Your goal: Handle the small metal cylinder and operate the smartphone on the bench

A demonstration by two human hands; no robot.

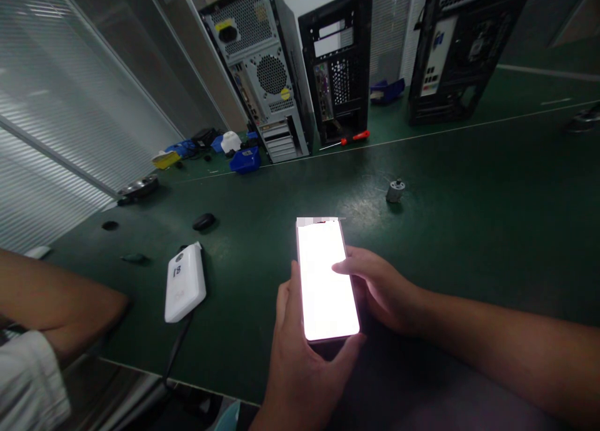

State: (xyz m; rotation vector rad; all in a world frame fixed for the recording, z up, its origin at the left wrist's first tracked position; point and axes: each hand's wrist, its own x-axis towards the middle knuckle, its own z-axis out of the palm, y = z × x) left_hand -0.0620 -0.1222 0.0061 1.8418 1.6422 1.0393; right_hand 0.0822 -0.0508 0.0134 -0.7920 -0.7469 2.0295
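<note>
A smartphone with a bright white screen is held just above the dark green table. My left hand grips its lower end from below, thumb along the left edge. My right hand cups the phone's right edge, fingers curled behind it, and its thumb rests on the upper right of the screen. The glare hides what the screen shows.
A white power bank with a cable lies to the left, near another person's forearm. A small metal cylinder and a black oval object sit farther out. Three computer towers, a red-handled screwdriver and blue bins line the back.
</note>
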